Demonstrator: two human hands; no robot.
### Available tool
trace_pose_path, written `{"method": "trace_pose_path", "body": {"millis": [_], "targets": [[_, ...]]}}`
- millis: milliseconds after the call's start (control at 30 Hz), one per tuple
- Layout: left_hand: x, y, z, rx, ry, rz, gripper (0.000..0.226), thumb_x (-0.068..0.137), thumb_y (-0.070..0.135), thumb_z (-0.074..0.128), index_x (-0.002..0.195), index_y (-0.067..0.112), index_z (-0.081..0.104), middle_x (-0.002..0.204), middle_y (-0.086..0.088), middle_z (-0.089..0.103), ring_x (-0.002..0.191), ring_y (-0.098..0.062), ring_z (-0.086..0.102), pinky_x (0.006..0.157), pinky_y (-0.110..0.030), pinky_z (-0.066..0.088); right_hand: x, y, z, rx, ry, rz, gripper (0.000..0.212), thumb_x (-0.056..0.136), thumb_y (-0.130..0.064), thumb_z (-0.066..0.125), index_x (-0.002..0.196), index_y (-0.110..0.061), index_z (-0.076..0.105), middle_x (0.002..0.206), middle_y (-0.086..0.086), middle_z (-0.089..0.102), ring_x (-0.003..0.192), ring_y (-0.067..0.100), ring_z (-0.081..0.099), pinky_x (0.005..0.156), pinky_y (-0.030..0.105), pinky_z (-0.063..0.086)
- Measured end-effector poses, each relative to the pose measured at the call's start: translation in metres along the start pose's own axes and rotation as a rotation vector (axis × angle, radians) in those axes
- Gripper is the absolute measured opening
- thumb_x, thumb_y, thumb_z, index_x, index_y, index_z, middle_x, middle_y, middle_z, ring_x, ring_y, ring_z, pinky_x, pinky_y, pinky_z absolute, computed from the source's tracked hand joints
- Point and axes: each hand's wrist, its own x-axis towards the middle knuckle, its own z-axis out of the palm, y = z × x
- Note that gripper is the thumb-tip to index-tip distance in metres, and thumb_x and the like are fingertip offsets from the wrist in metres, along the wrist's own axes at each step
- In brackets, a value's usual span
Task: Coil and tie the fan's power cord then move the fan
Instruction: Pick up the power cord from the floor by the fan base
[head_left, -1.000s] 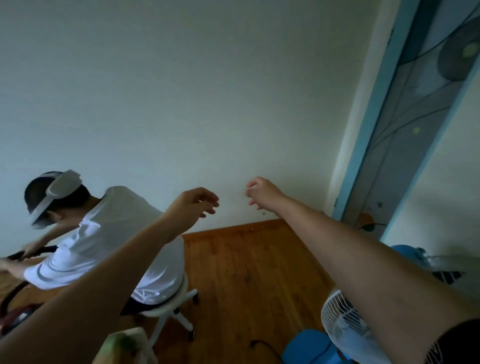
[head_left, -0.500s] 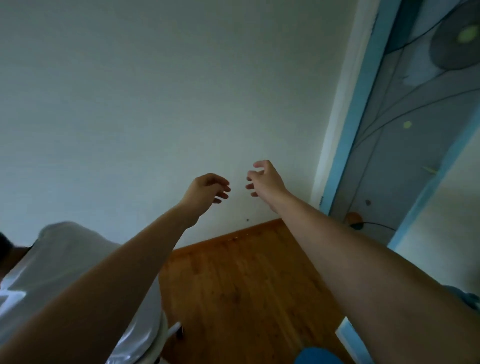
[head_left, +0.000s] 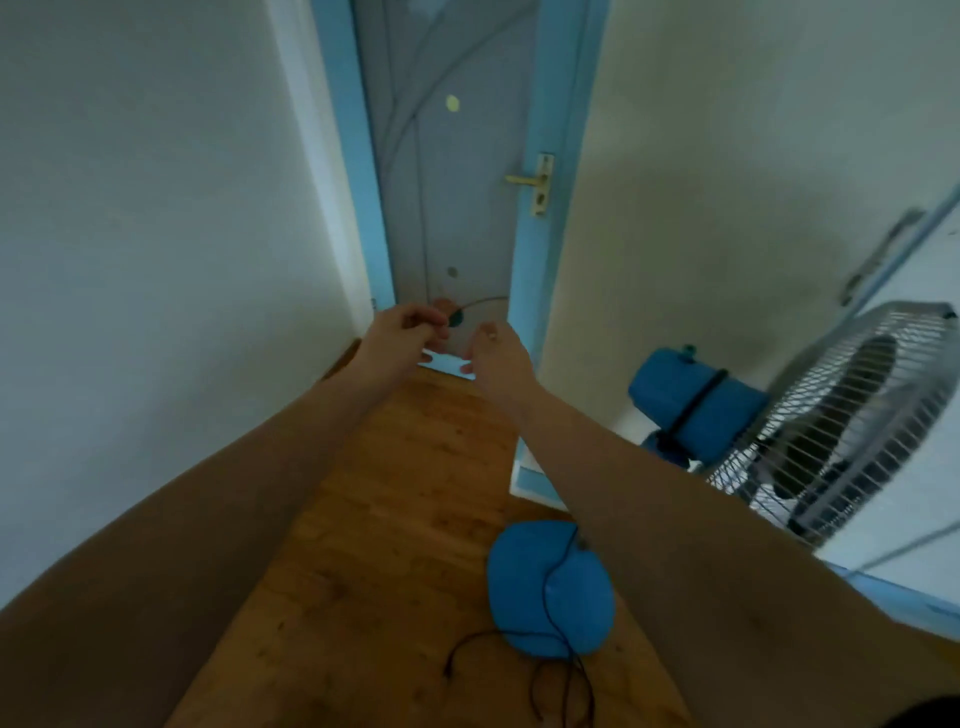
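Observation:
The fan stands at the right with its wire grille (head_left: 841, 415) tilted and its blue motor housing (head_left: 691, 400) behind. Its round blue base (head_left: 550, 587) sits on the wooden floor below my right forearm. The black power cord (head_left: 561, 670) runs over the base and lies loose on the floor in front of it. Both my arms reach straight ahead, well above the cord and fan. My left hand (head_left: 405, 335) has loosely curled fingers and holds nothing. My right hand (head_left: 496, 358) is relaxed and empty, close beside it.
A blue-framed grey door (head_left: 452, 208) with a brass handle (head_left: 535, 182) stands closed straight ahead. White walls close in on the left and right. A pale cabinet front (head_left: 909, 467) rises behind the fan. Wooden floor (head_left: 395, 519) stretches between me and the door.
The view has swung right and down, from the bare wall and the seated person to the door, the fan and its cord. My hands stay outstretched and close together.

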Motion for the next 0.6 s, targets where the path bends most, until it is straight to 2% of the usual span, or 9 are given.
{"method": "trace_pose_path", "body": {"millis": [100,167,233,300,367,400,500,533,600], "targets": [[0.006,-0.026,0.03,0.003,-0.084,-0.007,0.02,0.094,0.002,0.05,0.102,0.012,0.066,0.092,0.0,0.071,0.084,-0.018,0.072,0.075,-0.029,0.059,-0.002,0.037,-0.012,-0.018,0.064,0.102,0.028,0.101,-0.024,0.044,0.122,-0.009,0.056,0.114,0.016,0.066,0.107,0.038,0.064,0.092,0.05,0.052],[0.016,-0.045,0.047,0.0,-0.125,-0.017,0.021,0.094,0.003,0.051,0.1,0.015,0.067,0.091,0.003,0.073,0.08,-0.011,0.072,0.071,-0.023,0.057,0.001,0.057,-0.013,-0.036,0.072,0.137,0.019,0.101,-0.026,0.044,0.11,-0.015,0.057,0.113,0.019,0.068,0.103,0.038,0.066,0.087,0.05,0.053],[0.023,-0.061,0.061,-0.012,-0.147,-0.045,0.024,0.092,0.001,0.051,0.095,0.017,0.068,0.089,0.003,0.073,0.073,-0.006,0.07,0.072,-0.024,0.056,0.003,0.081,-0.016,-0.091,0.033,0.157,0.017,0.103,-0.026,0.042,0.098,-0.019,0.057,0.11,0.021,0.068,0.1,0.039,0.066,0.089,0.052,0.053],[0.026,-0.08,0.076,-0.028,-0.158,-0.07,0.026,0.09,0.0,0.051,0.09,0.02,0.067,0.088,0.003,0.071,0.068,-0.002,0.069,0.071,-0.025,0.054,0.001,0.108,-0.021,-0.093,0.006,0.217,0.021,0.103,-0.024,0.041,0.086,-0.024,0.053,0.105,0.022,0.069,0.089,0.036,0.067,0.08,0.047,0.056],[0.023,-0.102,0.09,-0.023,-0.164,-0.097,0.026,0.089,0.0,0.052,0.09,0.021,0.067,0.088,0.003,0.071,0.071,-0.004,0.069,0.074,-0.027,0.056,-0.001,0.135,-0.023,-0.065,-0.034,0.285,0.019,0.103,-0.021,0.044,0.087,-0.02,0.053,0.099,0.023,0.067,0.073,0.03,0.063,0.062,0.038,0.054],[0.019,-0.112,0.097,-0.018,-0.175,-0.119,0.026,0.089,0.0,0.052,0.091,0.02,0.067,0.088,0.003,0.071,0.074,-0.007,0.07,0.076,-0.03,0.056,-0.003,0.147,-0.023,-0.056,-0.055,0.323,0.015,0.103,-0.019,0.044,0.091,-0.016,0.054,0.1,0.022,0.066,0.072,0.028,0.063,0.06,0.035,0.054],[0.009,-0.143,0.116,-0.027,-0.165,-0.173,0.025,0.089,-0.002,0.053,0.09,0.019,0.067,0.085,-0.001,0.071,0.079,-0.019,0.069,0.075,-0.035,0.054,0.003,0.179,-0.017,-0.092,-0.094,0.33,0.006,0.101,-0.018,0.047,0.102,-0.015,0.052,0.108,0.02,0.066,0.094,0.034,0.066,0.087,0.048,0.057],[0.005,-0.151,0.119,-0.03,-0.155,-0.183,0.026,0.088,-0.002,0.053,0.088,0.02,0.066,0.083,-0.001,0.07,0.079,-0.02,0.068,0.073,-0.034,0.052,0.004,0.186,-0.013,-0.077,-0.104,0.329,0.006,0.101,-0.019,0.047,0.102,-0.016,0.052,0.105,0.017,0.065,0.093,0.032,0.065,0.088,0.046,0.057],[0.001,-0.18,0.129,-0.043,-0.12,-0.205,0.025,0.088,0.0,0.054,0.086,0.022,0.067,0.081,0.0,0.07,0.078,-0.018,0.067,0.069,-0.029,0.05,0.007,0.217,0.001,0.013,-0.139,0.372,0.01,0.102,-0.02,0.047,0.1,-0.016,0.056,0.09,0.012,0.064,0.076,0.025,0.062,0.065,0.031,0.057]]}}
